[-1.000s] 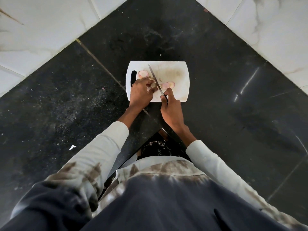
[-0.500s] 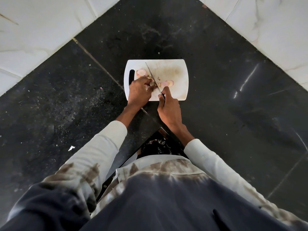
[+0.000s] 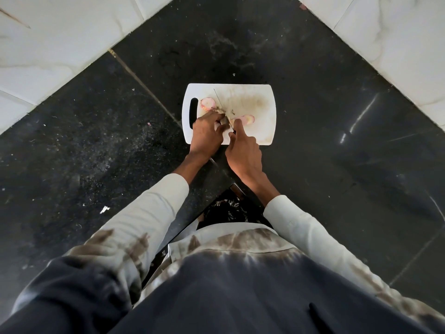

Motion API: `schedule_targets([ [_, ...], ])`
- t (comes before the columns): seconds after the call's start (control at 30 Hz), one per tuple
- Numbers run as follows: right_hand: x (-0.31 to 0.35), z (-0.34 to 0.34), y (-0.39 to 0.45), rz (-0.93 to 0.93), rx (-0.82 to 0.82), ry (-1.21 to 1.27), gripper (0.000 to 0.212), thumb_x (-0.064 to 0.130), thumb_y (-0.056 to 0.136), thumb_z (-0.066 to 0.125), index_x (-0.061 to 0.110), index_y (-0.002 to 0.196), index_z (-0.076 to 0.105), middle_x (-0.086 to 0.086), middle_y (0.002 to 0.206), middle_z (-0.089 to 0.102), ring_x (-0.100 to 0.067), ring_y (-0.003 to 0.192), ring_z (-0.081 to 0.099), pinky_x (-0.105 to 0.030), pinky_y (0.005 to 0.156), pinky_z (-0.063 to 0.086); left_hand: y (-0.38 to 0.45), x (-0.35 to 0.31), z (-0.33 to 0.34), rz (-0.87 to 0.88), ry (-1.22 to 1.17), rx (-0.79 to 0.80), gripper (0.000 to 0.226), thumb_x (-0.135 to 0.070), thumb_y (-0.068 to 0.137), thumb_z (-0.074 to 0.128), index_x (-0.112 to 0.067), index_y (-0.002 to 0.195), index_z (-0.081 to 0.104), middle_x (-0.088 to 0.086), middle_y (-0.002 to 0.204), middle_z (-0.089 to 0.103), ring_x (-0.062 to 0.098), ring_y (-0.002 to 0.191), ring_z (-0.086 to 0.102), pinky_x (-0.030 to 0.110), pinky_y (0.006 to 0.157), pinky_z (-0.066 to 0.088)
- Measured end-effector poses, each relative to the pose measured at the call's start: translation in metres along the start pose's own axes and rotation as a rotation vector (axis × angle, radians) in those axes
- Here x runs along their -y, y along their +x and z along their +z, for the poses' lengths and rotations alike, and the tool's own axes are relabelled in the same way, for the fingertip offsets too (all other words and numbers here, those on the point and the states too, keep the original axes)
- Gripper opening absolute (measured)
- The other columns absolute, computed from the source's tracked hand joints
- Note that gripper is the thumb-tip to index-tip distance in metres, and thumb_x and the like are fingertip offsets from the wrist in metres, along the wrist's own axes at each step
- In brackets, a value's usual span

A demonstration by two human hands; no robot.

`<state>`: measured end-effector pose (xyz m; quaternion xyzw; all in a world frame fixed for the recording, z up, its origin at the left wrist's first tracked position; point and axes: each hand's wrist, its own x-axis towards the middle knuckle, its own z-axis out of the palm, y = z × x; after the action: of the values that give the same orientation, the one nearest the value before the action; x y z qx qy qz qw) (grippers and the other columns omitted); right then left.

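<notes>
Both hands are at the near edge of the white cutting board (image 3: 255, 100), which lies on the black stone counter (image 3: 325, 131). The left hand (image 3: 207, 136) has its fingertips curled down onto a small pale onion piece (image 3: 225, 120), pinning it to the board. The right hand (image 3: 244, 155) grips the handle of a thin knife (image 3: 220, 102), forefinger stretched along the top, the blade running away from the body just beside the left fingertips.

By the look of it, this is mid-slicing: the blade is set against the held piece. The next cut calls for the left fingertips to tuck back from the edge (they sit very close to it) and for a straight downward stroke, since the piece is small and could roll.

On the board, a rounded pink onion half (image 3: 207, 103) lies near the handle slot, and a few cut slices (image 3: 248, 118) lie to the right of the knife, apart from the hands. Below the counter edge a bin lined with a black bag (image 3: 225, 210) stands open – what is in it cannot be made out.
</notes>
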<state>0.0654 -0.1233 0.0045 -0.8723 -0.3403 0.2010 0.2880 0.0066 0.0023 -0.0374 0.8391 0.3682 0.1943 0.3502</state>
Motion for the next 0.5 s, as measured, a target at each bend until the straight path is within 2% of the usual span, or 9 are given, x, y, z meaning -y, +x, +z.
schedule_targets([
  [0.07, 0.002, 0.0, 0.006, 0.013, 0.012, 0.034, 0.026, 0.019, 0.107, 0.046, 0.026, 0.129, 0.035, -0.011, 0.08, 0.068, -0.039, 0.068, 0.064, -0.055, 0.062, 0.057, -0.002, -0.001, 0.001, 0.016, 0.008, -0.001, 0.009, -0.002, 0.09, 0.073, -0.011, 0.088, 0.074, 0.0, 0.089, 0.076, 0.016, 0.081, 0.07, 0.03, 0.076, 0.059],
  [0.17, -0.003, 0.0, 0.005, 0.035, 0.027, 0.084, 0.025, 0.019, 0.108, 0.046, 0.026, 0.13, 0.036, -0.008, 0.08, 0.068, -0.035, 0.065, 0.064, -0.05, 0.059, 0.056, 0.0, 0.002, 0.004, -0.029, 0.018, 0.005, 0.013, 0.001, 0.089, 0.07, -0.009, 0.093, 0.077, 0.002, 0.094, 0.078, 0.019, 0.086, 0.071, 0.03, 0.079, 0.059],
  [0.33, -0.018, 0.002, 0.006, 0.056, 0.061, 0.208, 0.014, 0.018, 0.11, 0.044, 0.017, 0.123, 0.041, -0.001, 0.064, 0.056, -0.027, 0.052, 0.054, -0.036, 0.052, 0.037, -0.001, 0.002, 0.006, -0.056, 0.014, -0.032, 0.023, 0.006, 0.088, 0.067, -0.007, 0.103, 0.08, 0.004, 0.103, 0.079, 0.02, 0.095, 0.073, 0.025, 0.087, 0.058],
  [0.4, -0.021, 0.0, 0.015, 0.065, 0.086, 0.253, 0.009, 0.018, 0.111, 0.043, 0.015, 0.119, 0.041, 0.0, 0.063, 0.057, -0.02, 0.048, 0.052, -0.033, 0.05, 0.034, -0.001, -0.001, 0.004, -0.062, 0.007, -0.026, 0.026, 0.009, 0.087, 0.065, -0.006, 0.103, 0.08, 0.006, 0.104, 0.079, 0.02, 0.097, 0.073, 0.016, 0.088, 0.055],
  [0.47, -0.025, -0.001, 0.014, 0.071, 0.104, 0.259, 0.006, 0.016, 0.11, 0.043, 0.014, 0.116, 0.041, -0.001, 0.062, 0.055, -0.018, 0.046, 0.049, -0.031, 0.047, 0.033, -0.001, -0.004, 0.002, -0.064, 0.013, -0.015, 0.026, 0.012, 0.087, 0.064, -0.003, 0.102, 0.079, 0.008, 0.103, 0.079, 0.02, 0.097, 0.072, -0.001, 0.083, 0.044],
  [0.5, -0.029, -0.001, 0.01, 0.069, 0.103, 0.268, 0.005, 0.014, 0.11, 0.042, 0.013, 0.114, 0.041, -0.002, 0.06, 0.053, -0.019, 0.046, 0.047, -0.032, 0.047, 0.032, -0.002, -0.005, 0.002, -0.068, 0.01, -0.015, 0.026, 0.013, 0.087, 0.064, -0.003, 0.101, 0.078, 0.009, 0.103, 0.079, 0.02, 0.097, 0.071, -0.005, 0.081, 0.04],
])
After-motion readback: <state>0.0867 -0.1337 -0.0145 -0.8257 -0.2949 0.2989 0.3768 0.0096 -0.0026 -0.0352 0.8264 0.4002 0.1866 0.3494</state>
